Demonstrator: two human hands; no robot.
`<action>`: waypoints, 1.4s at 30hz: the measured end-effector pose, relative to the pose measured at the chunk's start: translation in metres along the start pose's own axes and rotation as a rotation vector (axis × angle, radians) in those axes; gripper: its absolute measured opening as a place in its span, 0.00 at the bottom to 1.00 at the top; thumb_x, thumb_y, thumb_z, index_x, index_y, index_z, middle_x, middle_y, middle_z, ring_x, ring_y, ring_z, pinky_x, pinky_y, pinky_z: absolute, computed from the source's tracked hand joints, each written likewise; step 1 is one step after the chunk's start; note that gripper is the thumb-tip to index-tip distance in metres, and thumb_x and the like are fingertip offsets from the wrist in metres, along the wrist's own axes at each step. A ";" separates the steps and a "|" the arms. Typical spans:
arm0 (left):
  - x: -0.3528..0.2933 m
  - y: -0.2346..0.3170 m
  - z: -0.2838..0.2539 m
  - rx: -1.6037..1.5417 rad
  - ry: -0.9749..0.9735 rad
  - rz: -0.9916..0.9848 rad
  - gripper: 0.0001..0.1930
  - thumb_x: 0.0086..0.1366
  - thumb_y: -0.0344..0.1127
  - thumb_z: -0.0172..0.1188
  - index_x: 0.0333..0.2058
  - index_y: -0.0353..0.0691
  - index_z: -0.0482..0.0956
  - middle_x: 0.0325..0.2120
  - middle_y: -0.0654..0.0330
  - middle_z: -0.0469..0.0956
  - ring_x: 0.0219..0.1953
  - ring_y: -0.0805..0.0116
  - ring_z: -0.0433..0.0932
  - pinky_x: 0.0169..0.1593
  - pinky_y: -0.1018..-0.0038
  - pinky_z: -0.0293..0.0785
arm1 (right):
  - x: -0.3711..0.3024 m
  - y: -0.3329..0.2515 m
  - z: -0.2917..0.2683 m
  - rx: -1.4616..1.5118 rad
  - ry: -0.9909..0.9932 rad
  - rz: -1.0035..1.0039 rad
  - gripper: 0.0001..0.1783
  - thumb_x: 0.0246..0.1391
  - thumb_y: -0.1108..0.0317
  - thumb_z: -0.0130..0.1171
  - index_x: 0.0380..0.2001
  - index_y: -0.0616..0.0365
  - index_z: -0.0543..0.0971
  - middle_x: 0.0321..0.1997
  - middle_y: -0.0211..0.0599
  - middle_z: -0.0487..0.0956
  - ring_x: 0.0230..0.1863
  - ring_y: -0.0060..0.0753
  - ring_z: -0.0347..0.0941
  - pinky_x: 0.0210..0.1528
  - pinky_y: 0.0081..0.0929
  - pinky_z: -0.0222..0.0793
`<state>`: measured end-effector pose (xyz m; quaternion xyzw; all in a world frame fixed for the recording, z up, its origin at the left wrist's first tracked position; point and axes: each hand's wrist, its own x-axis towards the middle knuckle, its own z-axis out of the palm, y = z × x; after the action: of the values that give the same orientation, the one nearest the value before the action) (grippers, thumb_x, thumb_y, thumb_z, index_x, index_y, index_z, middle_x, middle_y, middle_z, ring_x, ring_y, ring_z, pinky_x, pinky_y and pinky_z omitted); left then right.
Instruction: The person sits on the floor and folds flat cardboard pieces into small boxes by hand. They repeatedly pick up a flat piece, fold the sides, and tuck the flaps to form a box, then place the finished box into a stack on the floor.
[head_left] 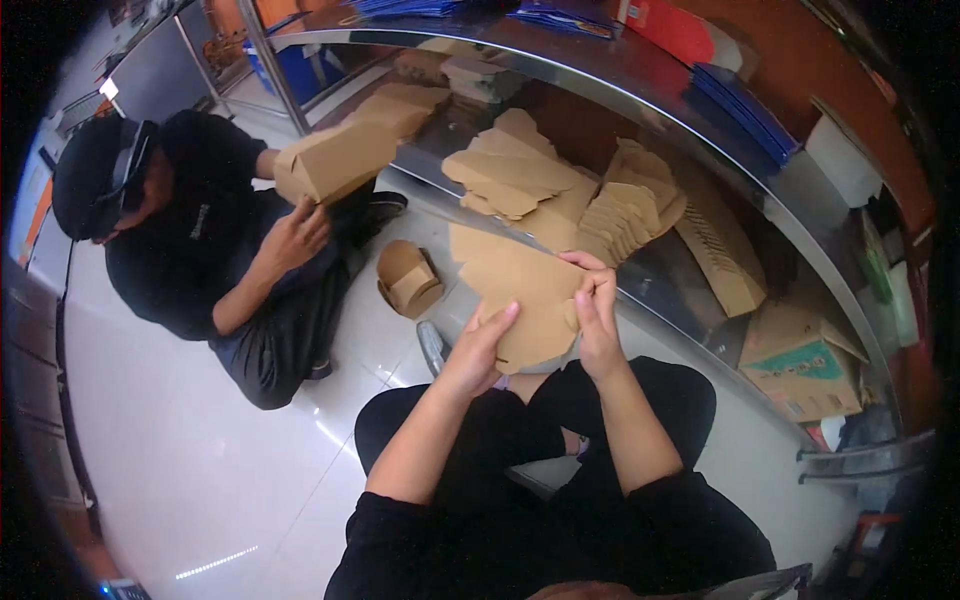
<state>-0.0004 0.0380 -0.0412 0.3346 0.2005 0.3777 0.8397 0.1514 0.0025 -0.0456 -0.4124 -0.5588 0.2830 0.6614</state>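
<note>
above my bent legs, a flat brown cardboard blank (pixel 525 290) spans the gap between my two hands. my left hand (pixel 480 350) grips its near left corner, thumb lying on top; my right hand (pixel 598 320) pinches the right edge, its fingers curled. just past the blank runs a low metal shelf (pixel 690 310), where stacks of flat blanks (pixel 515 170) lie, with a fanned row (pixel 615 215) beside them. on the white floor (pixel 150 450), near the blank's left side, sits a folded carton (pixel 408 282). farther left, a person in black (pixel 190 240) holds another folded carton (pixel 335 165) in both hands.
</note>
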 end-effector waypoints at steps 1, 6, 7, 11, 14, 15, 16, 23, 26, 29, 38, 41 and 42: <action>-0.001 0.001 0.000 0.011 0.017 -0.003 0.24 0.62 0.37 0.50 0.55 0.36 0.56 0.50 0.54 0.65 0.50 0.65 0.68 0.52 0.70 0.66 | 0.000 0.000 0.001 -0.039 -0.016 -0.025 0.08 0.58 0.66 0.39 0.33 0.58 0.56 0.54 0.49 0.59 0.53 0.35 0.54 0.58 0.32 0.45; -0.001 0.003 -0.003 0.102 0.087 0.000 0.26 0.62 0.39 0.50 0.55 0.36 0.55 0.49 0.52 0.66 0.50 0.62 0.68 0.51 0.68 0.68 | -0.001 0.004 0.002 -0.171 -0.075 -0.048 0.10 0.59 0.65 0.41 0.34 0.58 0.54 0.54 0.48 0.57 0.53 0.33 0.54 0.56 0.30 0.48; -0.002 0.003 -0.004 0.115 0.103 -0.002 0.26 0.62 0.40 0.50 0.55 0.36 0.55 0.49 0.52 0.66 0.50 0.62 0.68 0.51 0.68 0.68 | 0.000 0.003 0.003 -0.185 -0.082 -0.039 0.10 0.58 0.65 0.41 0.34 0.58 0.54 0.54 0.48 0.57 0.53 0.33 0.54 0.56 0.31 0.49; 0.003 0.005 -0.011 0.026 0.076 0.021 0.26 0.61 0.40 0.51 0.54 0.35 0.57 0.49 0.52 0.66 0.49 0.61 0.69 0.51 0.68 0.68 | 0.010 0.000 -0.001 -0.259 -0.137 -0.017 0.11 0.58 0.63 0.44 0.32 0.59 0.59 0.54 0.47 0.57 0.52 0.36 0.56 0.55 0.32 0.51; 0.006 0.005 -0.008 0.108 0.110 0.073 0.26 0.60 0.40 0.51 0.54 0.34 0.57 0.48 0.50 0.67 0.49 0.60 0.70 0.50 0.67 0.68 | 0.015 0.001 -0.010 -0.368 -0.171 -0.060 0.12 0.57 0.62 0.46 0.29 0.60 0.62 0.54 0.48 0.57 0.51 0.39 0.58 0.55 0.32 0.52; 0.007 0.005 -0.007 0.197 0.113 0.093 0.26 0.59 0.40 0.51 0.54 0.33 0.58 0.47 0.49 0.68 0.48 0.59 0.70 0.50 0.66 0.69 | 0.013 0.003 -0.010 -0.367 -0.174 -0.051 0.12 0.56 0.61 0.47 0.28 0.60 0.63 0.53 0.48 0.58 0.51 0.40 0.58 0.54 0.32 0.53; 0.007 0.005 -0.007 0.283 0.116 0.113 0.26 0.59 0.40 0.51 0.53 0.33 0.58 0.47 0.49 0.68 0.48 0.59 0.71 0.50 0.66 0.69 | 0.012 0.003 -0.010 -0.367 -0.180 -0.040 0.13 0.56 0.61 0.47 0.26 0.60 0.65 0.53 0.48 0.58 0.52 0.42 0.58 0.54 0.32 0.53; 0.004 0.018 -0.011 0.105 0.067 -0.055 0.21 0.62 0.36 0.50 0.51 0.33 0.61 0.47 0.52 0.68 0.49 0.63 0.70 0.50 0.67 0.68 | 0.007 -0.013 -0.004 -0.551 -0.214 -0.098 0.10 0.51 0.67 0.52 0.25 0.62 0.66 0.50 0.48 0.61 0.50 0.44 0.59 0.52 0.34 0.55; 0.002 0.017 -0.006 0.033 0.042 -0.020 0.22 0.63 0.37 0.49 0.52 0.34 0.59 0.47 0.53 0.68 0.48 0.62 0.71 0.49 0.67 0.70 | 0.008 -0.013 -0.003 -0.674 -0.178 -0.104 0.10 0.48 0.68 0.54 0.25 0.62 0.66 0.49 0.49 0.61 0.47 0.46 0.60 0.51 0.34 0.57; 0.003 0.019 -0.007 0.017 0.061 -0.011 0.22 0.63 0.39 0.49 0.53 0.34 0.59 0.48 0.53 0.68 0.47 0.62 0.71 0.48 0.68 0.70 | 0.011 -0.017 0.001 -0.816 -0.186 -0.146 0.10 0.48 0.69 0.55 0.25 0.62 0.66 0.47 0.49 0.61 0.46 0.47 0.60 0.50 0.36 0.58; 0.000 0.021 -0.005 0.025 0.043 -0.037 0.23 0.64 0.39 0.49 0.53 0.35 0.58 0.50 0.54 0.66 0.51 0.63 0.68 0.53 0.67 0.66 | 0.015 0.004 0.005 -0.176 -0.130 -0.068 0.29 0.52 0.66 0.53 0.52 0.59 0.52 0.52 0.44 0.59 0.57 0.36 0.51 0.60 0.34 0.44; -0.001 0.021 -0.012 0.076 0.041 -0.062 0.24 0.63 0.40 0.50 0.54 0.35 0.58 0.50 0.54 0.66 0.51 0.63 0.68 0.53 0.67 0.65 | 0.014 0.002 0.004 -0.215 -0.232 0.016 0.33 0.53 0.65 0.52 0.57 0.59 0.48 0.54 0.44 0.58 0.58 0.36 0.51 0.61 0.33 0.42; -0.001 0.022 -0.013 0.084 0.035 -0.052 0.24 0.63 0.39 0.50 0.54 0.35 0.58 0.50 0.54 0.66 0.51 0.63 0.68 0.53 0.67 0.65 | 0.013 0.001 0.002 -0.265 -0.258 0.013 0.33 0.53 0.65 0.51 0.57 0.59 0.48 0.55 0.44 0.58 0.58 0.36 0.51 0.61 0.34 0.43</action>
<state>-0.0194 0.0533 -0.0341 0.3574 0.2394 0.3530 0.8308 0.1520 0.0145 -0.0402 -0.4598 -0.6686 0.2620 0.5224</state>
